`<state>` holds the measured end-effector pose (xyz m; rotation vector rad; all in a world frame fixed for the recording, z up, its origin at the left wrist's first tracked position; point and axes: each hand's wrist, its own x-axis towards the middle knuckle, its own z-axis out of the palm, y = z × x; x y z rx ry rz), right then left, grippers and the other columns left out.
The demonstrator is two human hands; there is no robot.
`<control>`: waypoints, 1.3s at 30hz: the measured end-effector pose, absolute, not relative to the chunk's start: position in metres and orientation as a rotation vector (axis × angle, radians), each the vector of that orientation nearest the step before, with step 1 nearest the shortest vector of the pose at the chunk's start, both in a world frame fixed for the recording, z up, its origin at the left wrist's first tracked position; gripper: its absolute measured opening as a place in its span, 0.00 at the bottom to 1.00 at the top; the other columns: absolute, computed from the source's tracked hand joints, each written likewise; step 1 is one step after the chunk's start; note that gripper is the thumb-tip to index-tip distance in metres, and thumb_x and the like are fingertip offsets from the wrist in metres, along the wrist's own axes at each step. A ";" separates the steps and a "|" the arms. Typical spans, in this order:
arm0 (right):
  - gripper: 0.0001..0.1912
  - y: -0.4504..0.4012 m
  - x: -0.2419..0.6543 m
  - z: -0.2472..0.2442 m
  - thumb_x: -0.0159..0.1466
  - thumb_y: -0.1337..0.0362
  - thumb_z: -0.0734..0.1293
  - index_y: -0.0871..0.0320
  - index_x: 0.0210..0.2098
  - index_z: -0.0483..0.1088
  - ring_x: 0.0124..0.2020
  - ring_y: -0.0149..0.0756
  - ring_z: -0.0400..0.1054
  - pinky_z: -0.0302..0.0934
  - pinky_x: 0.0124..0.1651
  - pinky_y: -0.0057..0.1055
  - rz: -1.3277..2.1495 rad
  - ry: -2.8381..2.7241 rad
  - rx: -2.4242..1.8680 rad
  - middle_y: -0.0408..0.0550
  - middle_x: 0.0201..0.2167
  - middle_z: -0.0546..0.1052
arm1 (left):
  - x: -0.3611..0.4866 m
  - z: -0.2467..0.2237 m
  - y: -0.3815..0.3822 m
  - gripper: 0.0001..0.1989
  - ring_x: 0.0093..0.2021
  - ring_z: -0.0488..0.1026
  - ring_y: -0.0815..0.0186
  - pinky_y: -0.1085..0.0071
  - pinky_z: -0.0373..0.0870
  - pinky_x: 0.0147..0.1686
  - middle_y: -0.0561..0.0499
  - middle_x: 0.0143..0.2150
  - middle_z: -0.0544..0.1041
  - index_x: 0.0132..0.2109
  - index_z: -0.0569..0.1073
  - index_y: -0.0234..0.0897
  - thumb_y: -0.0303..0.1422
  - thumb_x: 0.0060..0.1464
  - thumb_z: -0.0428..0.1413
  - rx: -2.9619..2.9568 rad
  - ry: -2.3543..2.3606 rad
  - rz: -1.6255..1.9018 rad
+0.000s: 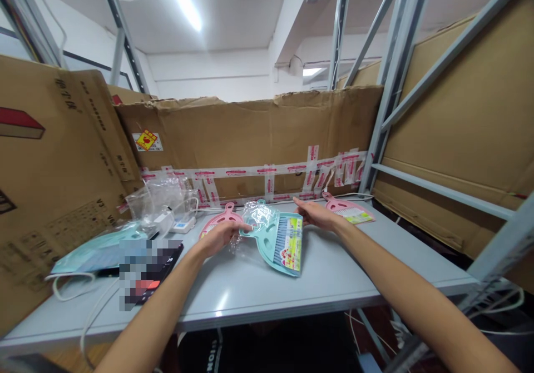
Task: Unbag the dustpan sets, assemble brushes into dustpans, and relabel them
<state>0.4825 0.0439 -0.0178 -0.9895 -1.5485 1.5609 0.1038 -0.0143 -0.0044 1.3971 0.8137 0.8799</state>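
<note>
Teal dustpan sits mid-frame, long axis upper left to lower right; my left hand lies open against its plastic wrap, right hand open just beside, holding nothing.

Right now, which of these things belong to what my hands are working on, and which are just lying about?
In hand: teal dustpan set in clear wrap, between left hand and right hand; pink dustpan under left hand.
Lying about: second pink dustpan, clear plastic bag, white power adapter.
</note>
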 end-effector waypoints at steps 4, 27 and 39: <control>0.40 0.045 0.482 -0.018 0.62 0.23 0.72 0.58 0.25 0.77 0.29 0.40 0.77 0.75 0.34 0.34 1.553 -1.527 -1.045 0.55 0.29 0.83 | 0.103 -0.004 -0.014 0.20 0.53 0.83 0.46 0.57 0.78 0.56 0.33 0.52 0.88 0.46 0.90 0.31 0.45 0.59 0.66 1.396 0.797 0.841; 0.52 0.018 0.470 -0.007 0.71 0.21 0.50 0.59 0.46 0.85 0.57 0.54 0.81 0.67 0.68 0.48 2.019 -1.539 -0.664 0.62 0.50 0.87 | 0.095 -0.001 -0.011 0.23 0.61 0.80 0.44 0.55 0.72 0.65 0.38 0.60 0.86 0.48 0.89 0.34 0.49 0.60 0.65 1.217 0.739 1.063; 0.51 0.029 0.482 -0.002 0.73 0.23 0.52 0.63 0.46 0.85 0.48 0.49 0.84 0.76 0.57 0.41 1.892 -1.502 -0.727 0.65 0.48 0.88 | 0.088 -0.001 -0.008 0.22 0.57 0.83 0.46 0.52 0.74 0.66 0.36 0.57 0.87 0.48 0.87 0.35 0.50 0.60 0.68 1.080 0.748 1.084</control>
